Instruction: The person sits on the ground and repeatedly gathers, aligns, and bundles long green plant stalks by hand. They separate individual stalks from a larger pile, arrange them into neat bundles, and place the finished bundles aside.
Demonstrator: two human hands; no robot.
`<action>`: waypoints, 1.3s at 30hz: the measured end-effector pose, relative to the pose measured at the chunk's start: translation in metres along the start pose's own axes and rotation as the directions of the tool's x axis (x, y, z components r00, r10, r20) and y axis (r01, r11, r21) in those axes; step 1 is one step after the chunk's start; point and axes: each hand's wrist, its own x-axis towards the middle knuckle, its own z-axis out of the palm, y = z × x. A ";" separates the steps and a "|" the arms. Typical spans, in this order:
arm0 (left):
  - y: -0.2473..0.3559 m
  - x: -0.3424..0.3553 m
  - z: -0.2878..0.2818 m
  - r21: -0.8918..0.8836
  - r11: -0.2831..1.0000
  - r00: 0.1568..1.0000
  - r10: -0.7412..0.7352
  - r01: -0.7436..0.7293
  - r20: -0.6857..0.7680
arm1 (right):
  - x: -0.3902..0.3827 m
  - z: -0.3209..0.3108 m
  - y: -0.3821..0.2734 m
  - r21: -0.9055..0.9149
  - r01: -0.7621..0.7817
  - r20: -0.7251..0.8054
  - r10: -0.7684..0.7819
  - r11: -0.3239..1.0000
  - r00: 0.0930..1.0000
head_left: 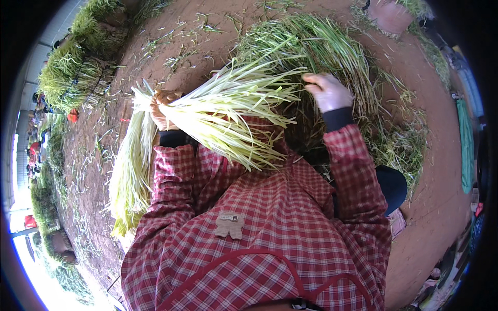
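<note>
My left hand [163, 111], in an orange-brown glove, is closed round the tied-looking root end of a bunch of pale yellow-green leafy stalks [228, 111], whose leaves fan out to the right over my checked apron. Another pale bundle [127, 176] hangs down at the left beside my left arm. My right hand [327, 90], pale, is raised just right of the leaf tips with its fingers curled; whether it holds a thin strand is too small to make out. Behind it lies a big pile of greener stalks [306, 44].
Stacked green bundles [78, 72] stand at upper left, with more along the left edge near distant people [34, 153]. An orange object [72, 115] sits beside them. A green rolled sheet [463, 145] lies at the right. Loose leaves are scattered on the brown floor [399, 243].
</note>
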 end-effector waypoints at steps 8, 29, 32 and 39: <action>0.004 0.000 -0.001 0.049 0.998 0.999 0.028 -0.029 0.023 | -0.004 0.058 -0.016 0.216 -0.190 0.214 0.144 0.958 0.966; -0.009 0.001 0.036 -0.096 0.991 0.990 -0.081 0.092 0.118 | 0.058 0.047 -0.019 -0.107 0.380 0.165 -0.360 0.919 0.918; -0.009 -0.001 0.041 -0.103 0.992 0.990 -0.060 0.073 0.124 | 0.052 0.063 -0.006 0.130 0.256 0.065 -0.266 0.958 0.962; -0.011 -0.002 0.054 -0.059 0.998 0.993 -0.011 0.018 0.116 | 0.048 -0.001 0.028 0.282 0.004 -0.141 0.037 0.959 0.989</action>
